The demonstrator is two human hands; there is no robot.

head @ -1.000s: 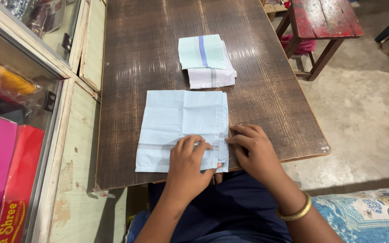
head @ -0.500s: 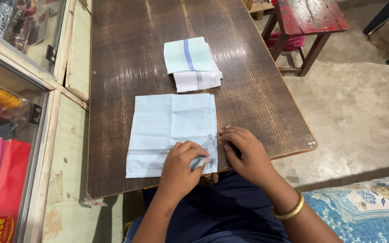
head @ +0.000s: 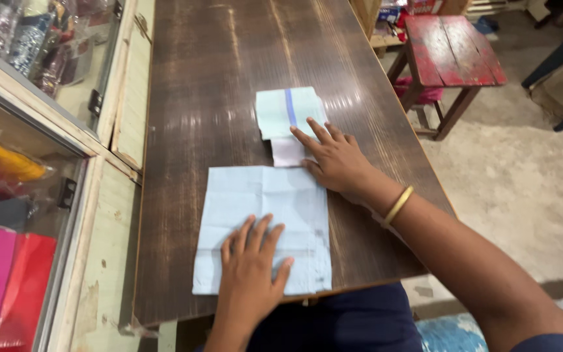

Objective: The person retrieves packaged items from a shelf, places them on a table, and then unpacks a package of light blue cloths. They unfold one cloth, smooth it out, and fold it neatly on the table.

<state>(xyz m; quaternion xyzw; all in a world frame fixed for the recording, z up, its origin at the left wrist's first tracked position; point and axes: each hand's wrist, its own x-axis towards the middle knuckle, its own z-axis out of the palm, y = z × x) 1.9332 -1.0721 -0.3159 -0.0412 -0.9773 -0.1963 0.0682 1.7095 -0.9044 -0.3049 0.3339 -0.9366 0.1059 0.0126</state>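
Note:
A pale blue cloth (head: 265,208) lies spread flat on the dark wooden table (head: 197,98), close to its near edge. My left hand (head: 252,261) rests flat on the cloth's near part, fingers spread. Beyond it sits a small stack of folded cloths (head: 285,114), the top one pale green with a blue stripe, a white one under it. My right hand (head: 333,156), with a gold bangle (head: 399,204) at the wrist, lies flat with fingers apart at the stack's near right corner, touching its edge.
A glass-fronted display case (head: 27,98) with coloured fabrics stands along the table's left side. A red wooden stool (head: 454,49) stands on the concrete floor to the right, with a dark chair leg farther right.
My right hand has left the cloth's near edge and reached forward to the folded stack. My left hand has flattened on the blue cloth. The camera has come closer.

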